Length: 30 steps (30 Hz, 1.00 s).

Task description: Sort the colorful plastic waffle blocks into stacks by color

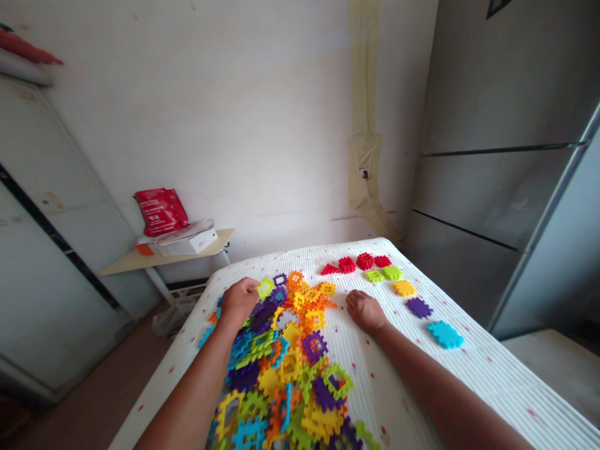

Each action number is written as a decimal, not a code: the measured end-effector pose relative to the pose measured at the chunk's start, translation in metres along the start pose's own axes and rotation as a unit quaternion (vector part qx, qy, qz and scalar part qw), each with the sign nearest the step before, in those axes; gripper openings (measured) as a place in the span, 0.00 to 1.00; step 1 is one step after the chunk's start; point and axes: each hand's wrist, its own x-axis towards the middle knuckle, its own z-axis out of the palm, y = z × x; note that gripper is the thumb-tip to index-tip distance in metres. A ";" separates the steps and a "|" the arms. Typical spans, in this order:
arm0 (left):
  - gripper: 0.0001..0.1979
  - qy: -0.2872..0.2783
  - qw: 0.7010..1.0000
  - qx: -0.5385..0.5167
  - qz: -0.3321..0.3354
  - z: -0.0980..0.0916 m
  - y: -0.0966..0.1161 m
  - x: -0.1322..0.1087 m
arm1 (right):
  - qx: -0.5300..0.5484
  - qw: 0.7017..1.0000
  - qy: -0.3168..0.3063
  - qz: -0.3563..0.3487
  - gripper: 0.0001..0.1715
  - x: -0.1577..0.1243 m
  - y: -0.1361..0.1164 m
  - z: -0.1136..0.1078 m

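A big heap of interlocking plastic tiles (285,362) in many colours covers the left half of a white ribbed mattress (469,375). My left hand (238,300) rests curled on the far end of the heap, its fingers pinching a light-green tile (265,287). My right hand (364,310) lies in a loose fist on the bare sheet just right of the heap, nothing visible in it. Sorted tiles lie beyond it: red ones (356,264), green ones (384,274), a yellow one (404,287), a purple one (419,307) and a blue one (445,334).
A small wooden side table (140,259) stands left of the bed with a white box (190,242) and a red packet (160,211) on it. Grey wardrobe doors (497,175) rise on the right. A pale cabinet (42,237) fills the left.
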 end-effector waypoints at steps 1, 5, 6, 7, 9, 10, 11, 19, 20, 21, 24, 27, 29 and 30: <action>0.08 0.019 1.000 -0.003 0.016 -0.005 -0.001 -0.016 | 0.007 1.000 0.000 0.003 0.13 0.000 0.000 0.000; 0.05 0.073 0.994 -0.030 0.079 -0.009 -0.006 -0.079 | 0.046 0.999 0.009 0.025 0.13 -0.002 0.000 -0.002; 0.05 0.098 0.985 -0.067 0.122 -0.006 -0.007 -0.092 | 0.058 0.998 0.013 0.036 0.13 -0.003 0.000 -0.002; 0.05 0.119 0.975 -0.100 0.157 -0.002 -0.008 -0.104 | 0.072 0.996 0.017 0.048 0.13 -0.005 0.000 -0.003; 0.05 0.152 0.958 -0.131 0.205 0.007 -0.008 -0.123 | 0.096 0.992 0.023 0.073 0.14 -0.010 -0.004 -0.007; 0.06 0.160 0.953 -0.133 0.218 0.011 -0.007 -0.130 | 0.113 0.990 0.023 0.081 0.14 -0.013 -0.008 -0.009; 0.06 0.164 0.951 -0.130 0.226 0.015 -0.005 -0.136 | 0.144 0.986 0.022 0.080 0.14 -0.017 -0.014 -0.012; 0.09 0.127 0.955 -0.112 0.246 0.029 0.004 -0.150 | 0.446 0.889 -0.030 -0.095 0.20 -0.036 -0.104 -0.045; 0.09 0.131 0.954 -0.112 0.247 0.028 0.003 -0.150 | 0.436 0.889 -0.034 -0.133 0.25 -0.039 -0.113 -0.049; 0.09 0.137 0.953 -0.112 0.248 0.028 0.002 -0.150 | 0.423 0.890 -0.033 -0.168 0.29 -0.042 -0.119 -0.051; 0.09 0.148 0.949 -0.115 0.253 0.027 -0.002 -0.150 | 0.394 0.890 -0.022 -0.229 0.30 -0.049 -0.131 -0.054; 0.08 0.148 0.948 -0.115 0.257 0.027 -0.004 -0.150 | 0.366 0.900 -0.011 -0.235 0.31 -0.053 -0.135 -0.048; 0.08 0.152 0.946 -0.114 0.261 0.028 -0.005 -0.150 | 0.348 0.913 -0.009 -0.215 0.35 -0.055 -0.138 -0.042; 0.08 0.155 0.945 -0.114 0.264 0.028 -0.006 -0.150 | 0.342 0.918 -0.010 -0.202 0.38 -0.055 -0.139 -0.040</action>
